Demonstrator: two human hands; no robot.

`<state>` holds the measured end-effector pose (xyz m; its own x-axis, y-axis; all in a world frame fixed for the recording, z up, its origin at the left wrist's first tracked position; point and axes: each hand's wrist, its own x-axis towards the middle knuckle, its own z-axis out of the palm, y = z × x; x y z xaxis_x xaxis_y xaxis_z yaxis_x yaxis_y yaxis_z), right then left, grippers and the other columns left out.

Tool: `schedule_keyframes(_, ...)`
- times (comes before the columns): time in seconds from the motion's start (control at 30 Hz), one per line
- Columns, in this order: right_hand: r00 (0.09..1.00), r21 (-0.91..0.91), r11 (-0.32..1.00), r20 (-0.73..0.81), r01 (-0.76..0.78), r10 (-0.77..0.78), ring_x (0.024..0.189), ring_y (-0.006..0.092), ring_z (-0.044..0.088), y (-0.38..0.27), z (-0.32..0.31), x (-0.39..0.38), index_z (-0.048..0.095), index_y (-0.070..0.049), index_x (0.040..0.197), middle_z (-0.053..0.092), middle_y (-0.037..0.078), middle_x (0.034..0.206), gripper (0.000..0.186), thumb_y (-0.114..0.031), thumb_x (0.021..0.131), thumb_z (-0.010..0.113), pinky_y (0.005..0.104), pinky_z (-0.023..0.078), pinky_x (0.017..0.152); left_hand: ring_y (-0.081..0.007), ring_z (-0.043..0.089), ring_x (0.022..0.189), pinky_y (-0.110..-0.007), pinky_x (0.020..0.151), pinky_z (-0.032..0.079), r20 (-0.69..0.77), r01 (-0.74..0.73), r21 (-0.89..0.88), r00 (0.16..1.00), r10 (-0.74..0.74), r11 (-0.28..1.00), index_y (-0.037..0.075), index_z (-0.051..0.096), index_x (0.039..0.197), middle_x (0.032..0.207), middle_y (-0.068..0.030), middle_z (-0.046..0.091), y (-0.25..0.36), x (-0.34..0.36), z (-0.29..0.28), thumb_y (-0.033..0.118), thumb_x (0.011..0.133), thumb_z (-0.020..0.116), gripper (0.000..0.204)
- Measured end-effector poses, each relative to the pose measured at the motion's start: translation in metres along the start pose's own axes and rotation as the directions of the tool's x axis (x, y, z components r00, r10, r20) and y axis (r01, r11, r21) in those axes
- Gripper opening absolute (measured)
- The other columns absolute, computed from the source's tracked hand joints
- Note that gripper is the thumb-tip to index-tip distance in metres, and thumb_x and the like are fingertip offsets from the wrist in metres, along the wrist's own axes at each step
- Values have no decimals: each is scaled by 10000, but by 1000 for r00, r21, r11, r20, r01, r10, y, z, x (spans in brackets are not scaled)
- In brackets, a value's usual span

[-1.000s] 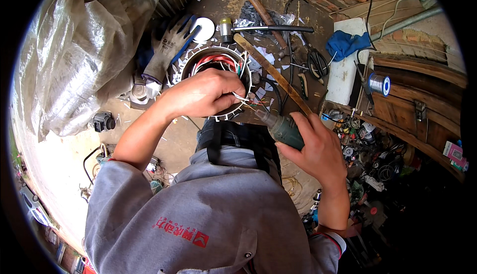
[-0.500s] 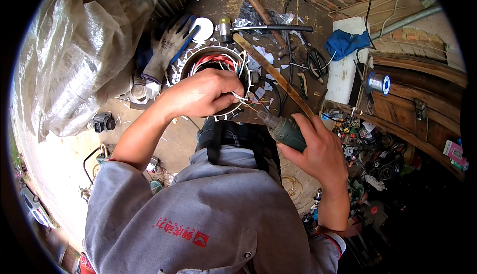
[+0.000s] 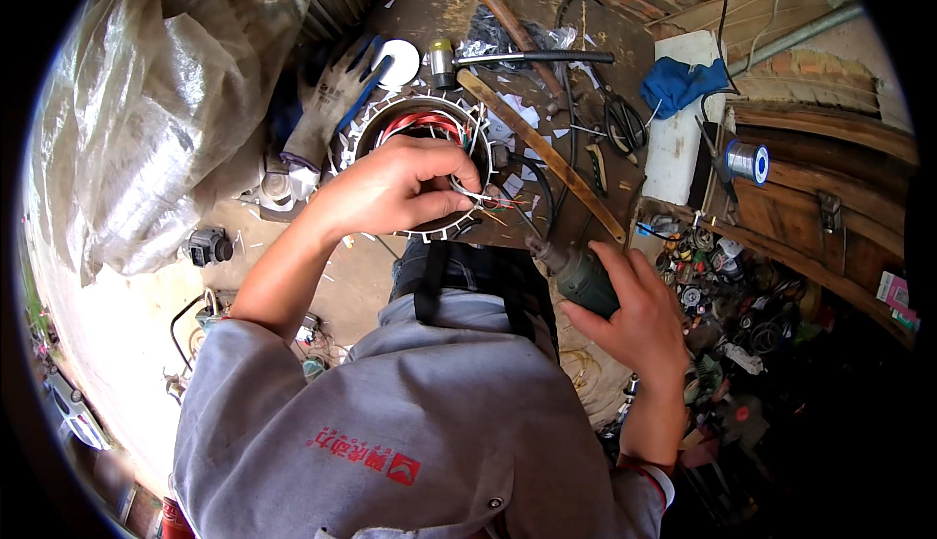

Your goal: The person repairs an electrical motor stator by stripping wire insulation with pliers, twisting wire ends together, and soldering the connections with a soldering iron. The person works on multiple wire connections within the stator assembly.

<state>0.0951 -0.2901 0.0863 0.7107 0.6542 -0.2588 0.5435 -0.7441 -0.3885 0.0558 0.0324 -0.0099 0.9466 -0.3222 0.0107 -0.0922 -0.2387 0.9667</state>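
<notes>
A round motor stator (image 3: 415, 104) with white insulation tabs round its rim sits on the bench in front of me. Red and white windings (image 3: 429, 123) show inside it. My left hand (image 3: 405, 183) reaches across the near side, thumb and fingers pinched on thin wires (image 3: 496, 204) whose bare, coppery ends fan out to the right. In my right hand (image 3: 634, 310) is a dark green handheld power tool (image 3: 586, 283), its narrow metal nose pointing up-left, apart from the wire ends. The palm side of the right hand is hidden.
A flat wooden strip (image 3: 547, 158) lies right of the stator, beside a hammer (image 3: 537, 56), scissors (image 3: 623, 124) and paper scraps. Work gloves (image 3: 327, 100) and plastic sheeting (image 3: 166, 109) are at left. A solder wire spool (image 3: 748, 163) stands at right, above a heap of parts.
My right hand has drawn the power tool back, down and to the right, away from the wire ends. The left hand stays at the stator with the wires.
</notes>
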Motion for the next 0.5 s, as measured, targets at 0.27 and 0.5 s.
schedule_keyframes(0.27, 999, 68, 997, -11, -39, 40, 834, 365, 688, 5, 10, -9, 618, -63, 1316, 629, 116, 995, 669, -354, 766, 865, 464, 573, 692, -198, 657, 887, -318, 728, 503, -135, -143, -37, 981, 137, 989, 24, 732, 929, 993, -83, 692, -2, -2, 0, 8, 823, 817, 137)
schedule_keyframes(0.5, 999, 105, 994, -45, -5, 10, 826, 365, 689, 4, 12, -10, 623, -75, 1311, 632, 122, 987, 661, -349, 762, 870, 458, 571, 688, -161, 638, 777, -301, 631, 475, 34, -148, -147, 987, 155, 978, 37, 763, 900, 931, -58, 698, -5, -7, -9, 18, 799, 845, 131)
